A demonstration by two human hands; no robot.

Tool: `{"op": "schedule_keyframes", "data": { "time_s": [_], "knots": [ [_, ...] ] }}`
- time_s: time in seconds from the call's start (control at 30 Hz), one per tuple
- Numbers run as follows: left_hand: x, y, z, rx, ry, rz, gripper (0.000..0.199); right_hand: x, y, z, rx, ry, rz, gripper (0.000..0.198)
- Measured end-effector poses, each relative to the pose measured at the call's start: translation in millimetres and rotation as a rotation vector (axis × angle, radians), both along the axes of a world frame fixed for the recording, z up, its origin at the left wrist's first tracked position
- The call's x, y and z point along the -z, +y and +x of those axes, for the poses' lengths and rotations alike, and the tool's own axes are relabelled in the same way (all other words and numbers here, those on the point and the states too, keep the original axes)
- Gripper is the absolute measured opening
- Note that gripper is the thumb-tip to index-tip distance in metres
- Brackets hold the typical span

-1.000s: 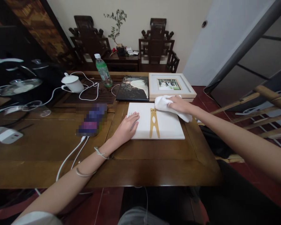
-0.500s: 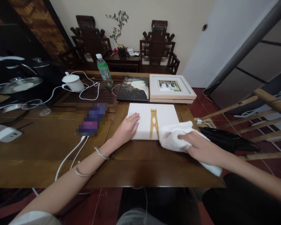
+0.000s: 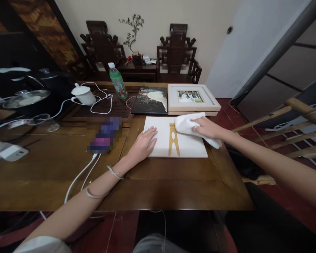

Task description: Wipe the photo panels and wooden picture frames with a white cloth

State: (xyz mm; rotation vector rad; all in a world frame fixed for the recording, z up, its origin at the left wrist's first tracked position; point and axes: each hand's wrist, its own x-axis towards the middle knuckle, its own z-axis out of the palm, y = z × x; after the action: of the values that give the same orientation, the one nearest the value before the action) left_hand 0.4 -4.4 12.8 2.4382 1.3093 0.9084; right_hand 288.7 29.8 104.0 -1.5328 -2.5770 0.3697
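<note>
A white flat panel (image 3: 160, 140) lies on the wooden table (image 3: 158, 189) in front of me. It bears a gold stand piece (image 3: 173, 144) shaped like two spread legs with a rounded slot, so it looks like the back of a picture frame. My left hand (image 3: 144, 142) rests flat on the panel's left side, fingers stretched out. In my right hand (image 3: 204, 127) is a bunched white towel (image 3: 186, 123), pressed against the panel's upper right part beside the top of the stand piece. The towel hides that corner of the panel and hangs past its right edge.
Behind the panel lie a dark picture (image 3: 150, 102) and light-wood picture frames (image 3: 213, 105). To the left are a green bottle (image 3: 118, 82), a lidded white cup (image 3: 83, 95), a blurred-out phone (image 3: 105, 135) with cables, and a pot (image 3: 28, 100). A wooden chair (image 3: 300, 109) stands at right.
My right hand has moved the towel away from me, from the panel's lower right corner to its upper right part. My left hand has stayed in place on the panel.
</note>
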Motion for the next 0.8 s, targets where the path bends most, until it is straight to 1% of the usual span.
{"op": "schedule_keyframes", "data": {
  "time_s": [0.1,0.2,0.27,0.4,0.5,0.57,0.67,0.73,0.8],
  "knots": [
    [0.9,1,-1,0.012,-0.008,0.008,0.036,6,12,-6,-0.021,-0.003,0.069,0.032],
    [1.7,2,-2,0.017,0.004,0.007,0.04,12,-1,-10,-0.046,-0.034,0.086,0.03],
    [2.2,2,-2,0.013,0.017,-0.002,0.042,15,-22,-11,-0.065,-0.041,0.09,0.032],
    [3.3,1,-1,0.0,0.037,-0.018,0.043,17,-77,-7,-0.102,-0.013,0.078,0.031],
    [3.9,1,-1,-0.008,0.046,-0.014,0.042,9,-114,-4,-0.136,0.015,-0.018,0.032],
    [4.1,1,-1,-0.01,0.056,-0.01,0.041,0,-129,-3,-0.15,0.007,-0.088,0.031],
    [4.2,1,-1,-0.012,0.071,-0.01,0.04,-14,-131,-2,-0.117,-0.051,-0.165,0.028],
    [4.3,1,-1,-0.013,0.073,-0.008,0.04,-18,-120,-1,-0.076,-0.068,-0.167,0.027],
    [4.4,1,-1,-0.01,0.076,-0.007,0.04,-16,-101,0,-0.04,-0.036,-0.139,0.027]
  ]
}}
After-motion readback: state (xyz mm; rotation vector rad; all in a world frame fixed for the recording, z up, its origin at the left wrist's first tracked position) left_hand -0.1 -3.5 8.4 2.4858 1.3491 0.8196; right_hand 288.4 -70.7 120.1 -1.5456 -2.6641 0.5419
